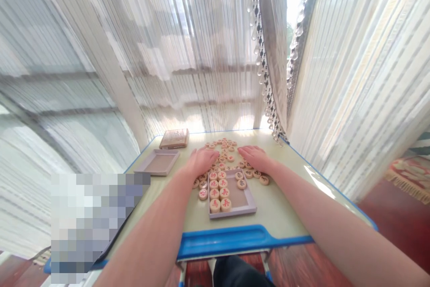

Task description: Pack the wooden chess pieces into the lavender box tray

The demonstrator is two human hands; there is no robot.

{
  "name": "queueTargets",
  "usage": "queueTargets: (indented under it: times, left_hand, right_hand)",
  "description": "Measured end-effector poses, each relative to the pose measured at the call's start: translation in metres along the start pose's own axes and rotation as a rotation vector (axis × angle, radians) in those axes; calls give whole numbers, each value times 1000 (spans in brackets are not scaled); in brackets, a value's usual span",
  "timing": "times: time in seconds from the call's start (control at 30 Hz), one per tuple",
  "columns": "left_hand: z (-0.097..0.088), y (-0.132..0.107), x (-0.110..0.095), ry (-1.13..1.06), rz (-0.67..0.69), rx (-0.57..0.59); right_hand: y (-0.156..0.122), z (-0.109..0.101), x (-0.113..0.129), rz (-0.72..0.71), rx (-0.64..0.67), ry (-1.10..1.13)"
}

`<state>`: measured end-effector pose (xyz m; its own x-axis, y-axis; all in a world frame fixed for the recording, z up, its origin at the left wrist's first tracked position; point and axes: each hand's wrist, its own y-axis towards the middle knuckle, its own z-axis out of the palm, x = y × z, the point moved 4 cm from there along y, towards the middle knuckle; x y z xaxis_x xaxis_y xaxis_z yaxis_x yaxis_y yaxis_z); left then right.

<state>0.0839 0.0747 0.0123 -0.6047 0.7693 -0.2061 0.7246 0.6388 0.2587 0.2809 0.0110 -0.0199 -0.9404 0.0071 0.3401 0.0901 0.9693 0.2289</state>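
My left hand (203, 160) lies palm down at the left side of a pile of Chinese chess pieces (230, 158), fingers stretched out. On the pile's right side, my right hand (255, 157) rests the same way, its fingers extended toward the middle. Some pieces are hidden under or behind both hands. Just in front of the pile is a shallow box tray (239, 198). Two columns of red-marked pieces (214, 194) fill its left part. Two dark-marked pieces (241, 184) sit toward its upper right.
A second shallow tray (157, 163) lies at the table's left, with a flat box (174, 138) behind it. A blurred-out object (97, 220) covers the near left corner. The table (282, 215) has a blue rim; curtains (201, 54) hang close behind it.
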Motion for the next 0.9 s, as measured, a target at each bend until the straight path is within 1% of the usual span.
queueTargets:
  times: [0.23,0.4,0.5,0.67,0.73,0.83,0.9]
  left_hand:
    - [2,3,1,-16,2,-11]
    - [0,5,-3,32,49,-20]
    - [0,6,-3,47,72,-57]
    - [2,6,3,-40,67,-98]
    - [0,6,4,-82,62,-131]
    - [-5,5,0,-119,63,-219]
    - [-7,5,-3,-175,58,-277]
  right_hand:
    - [0,-2,4,16,5,1]
    - [-1,-2,3,27,8,21]
    - [-1,-3,4,19,7,19]
    - [-2,-3,4,17,13,-15]
    - [-2,-3,4,18,15,-19]
    - [-2,-4,4,11,17,5]
    - [-2,-9,5,20,-50,52]
